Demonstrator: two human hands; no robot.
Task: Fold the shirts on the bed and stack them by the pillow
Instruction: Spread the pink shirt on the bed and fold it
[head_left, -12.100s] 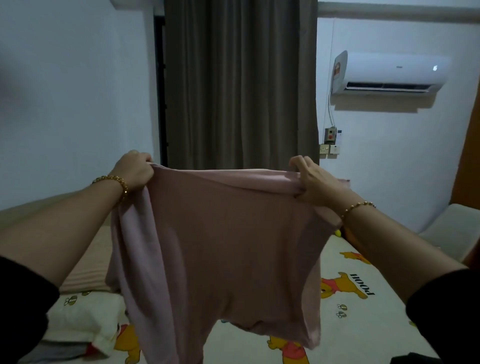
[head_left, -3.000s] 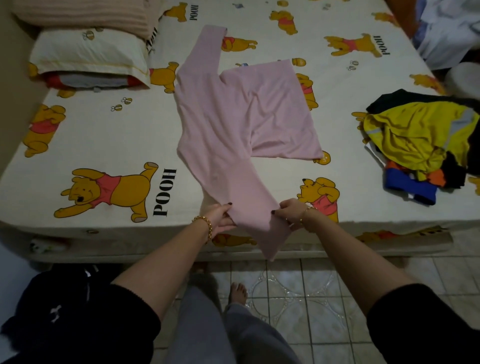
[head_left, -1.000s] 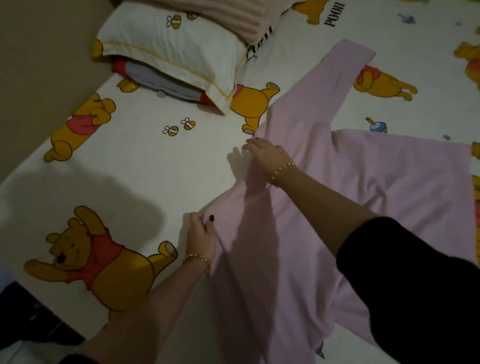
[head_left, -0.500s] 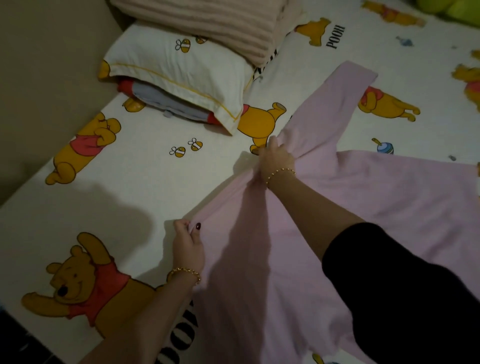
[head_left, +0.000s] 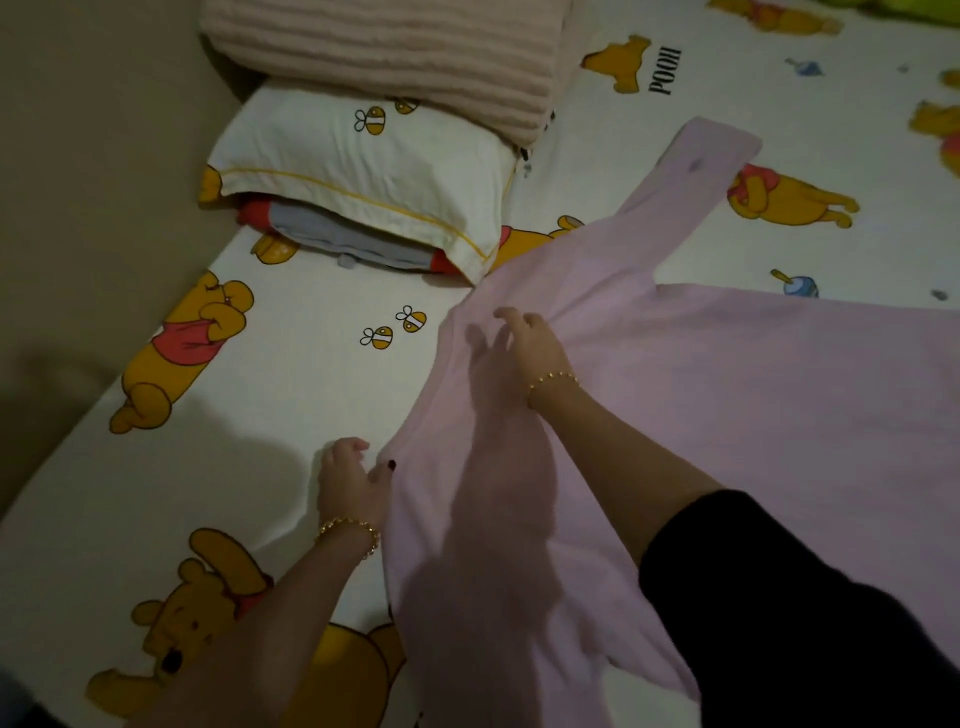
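Pink fabric fills most of my view: the pink shirt (head_left: 737, 415) lies spread on the bed (head_left: 291, 384), one sleeve (head_left: 696, 171) reaching away, its shoulder just beside the pillow (head_left: 363, 171). My left hand (head_left: 353, 483) pinches the shirt's near edge, thumb on top of the cloth. My right hand (head_left: 530, 343) sits at the shoulder with fingers curled and creases gathering toward it; I cannot tell whether it actually grips. A ribbed blanket (head_left: 395, 47) rests folded on the pillow's far end.
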